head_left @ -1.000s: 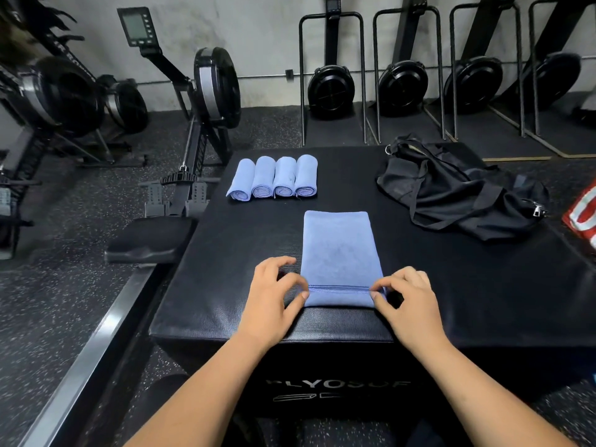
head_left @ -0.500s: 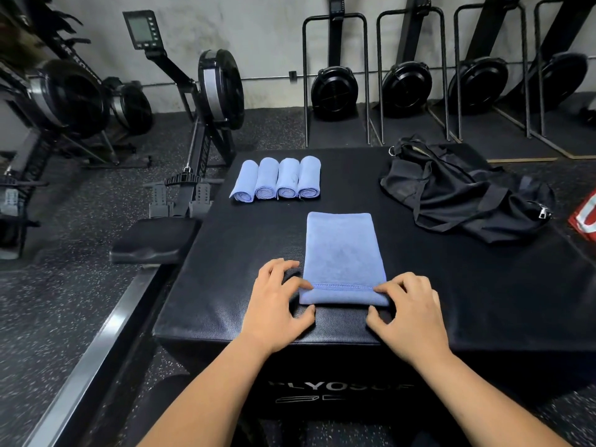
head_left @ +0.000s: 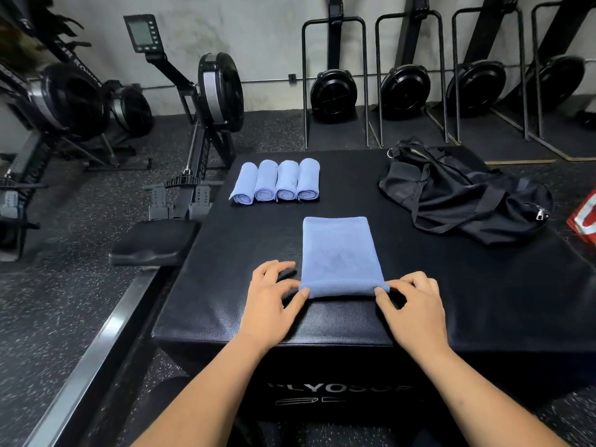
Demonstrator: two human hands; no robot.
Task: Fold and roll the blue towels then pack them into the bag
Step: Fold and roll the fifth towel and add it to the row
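From the head cam, looking down at the black plyo box (head_left: pixel 225 285): both hands were on the near end of the folded towel (head_left: pixel 338 250), which lay flat and lengthwise in the middle of the box, long side running away from the person. The near edge was turned over into a small tight roll, just one slim tube of cloth so far, with the rest of the towel flat beyond it. The left hand (head_left: pixel 274 301) sat at the left end of that roll, thumb (head_left: pixel 301 296) tucked against the near side and the forefinger curled in on top, so a narrow pinch. Its other fingers (head_left: pixel 277 267) were spread loosely on the box surface just beside the towel. The right hand (head_left: pixel 416 304) mirrored it at the right end, thumb (head_left: pixel 382 293) and forefinger nipped close on the corner of the roll and the remaining fingers (head_left: pixel 409 279) arched above it. So the roll lay right between the two hands, held at both tips. Farther back, four rolled towels (head_left: pixel 277 182) stood side by side in a neat row, touching each other, well apart from the hands. The black bag (head_left: pixel 458 195) lay slumped at the far right of the box, zipper pull showing, nothing blue visible in it. Rowing machines (head_left: pixel 213 91) were lined up on the gym floor behind, and something red (head_left: pixel 585 217) poked in at the right edge — couldn't tell what.
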